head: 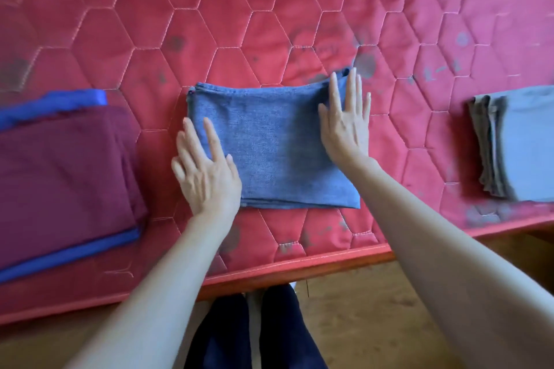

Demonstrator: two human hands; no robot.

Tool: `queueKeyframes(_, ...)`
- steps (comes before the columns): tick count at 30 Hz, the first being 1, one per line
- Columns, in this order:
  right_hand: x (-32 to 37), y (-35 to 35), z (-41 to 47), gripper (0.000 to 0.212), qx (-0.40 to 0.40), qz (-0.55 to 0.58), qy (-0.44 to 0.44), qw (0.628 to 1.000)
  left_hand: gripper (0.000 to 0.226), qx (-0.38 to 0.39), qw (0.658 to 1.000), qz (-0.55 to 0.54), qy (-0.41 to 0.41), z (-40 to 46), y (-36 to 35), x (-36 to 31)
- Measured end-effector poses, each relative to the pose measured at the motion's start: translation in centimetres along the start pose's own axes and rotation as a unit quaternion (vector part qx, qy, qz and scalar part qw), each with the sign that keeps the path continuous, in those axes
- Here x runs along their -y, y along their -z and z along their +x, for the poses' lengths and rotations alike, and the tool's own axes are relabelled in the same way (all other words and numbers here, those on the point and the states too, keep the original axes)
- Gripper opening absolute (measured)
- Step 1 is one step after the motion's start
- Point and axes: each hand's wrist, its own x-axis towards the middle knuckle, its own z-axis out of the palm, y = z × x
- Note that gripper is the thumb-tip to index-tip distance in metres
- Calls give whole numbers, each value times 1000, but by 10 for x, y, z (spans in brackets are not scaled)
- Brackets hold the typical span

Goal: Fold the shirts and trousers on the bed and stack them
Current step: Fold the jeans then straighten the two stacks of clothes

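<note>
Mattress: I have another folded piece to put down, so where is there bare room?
Bare mattress runs wide behind all the piles. A narrower strip lies between the jeans and the grey pile. The gap between the jeans and the maroon pile is tight, with the left hand there.

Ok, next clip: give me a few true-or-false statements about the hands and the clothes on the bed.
1. Both hands lie flat on the folded denim. True: left hand, right hand.
2. The maroon garment lies to the denim's right. False: it lies to its left, over a blue garment.
3. A folded grey pile lies to the right. True.
4. The denim is spread out unfolded. False: it is a folded rectangle on the red mattress.
</note>
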Motion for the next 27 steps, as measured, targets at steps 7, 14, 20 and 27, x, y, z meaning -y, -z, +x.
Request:
queueKeyframes(7, 71, -39, -53, 56, 78, 5, 56, 995, 59, 18, 944, 62, -325, 48, -23, -14)
queueKeyframes(14, 32, -37, -8, 61, 64, -33, -12, 997, 58, 11, 969, 75, -234, 86, -30, -20)
queueKeyframes(20, 0, -25, 0, 61, 76, -57, -82, 992, 57, 20, 989, 51, -139, 78, -22, -11)
queueKeyframes(27, -18, -27, -60, 63, 69, 18, -152, 986, 62, 62, 997, -14, -48, 45, -17, 14)
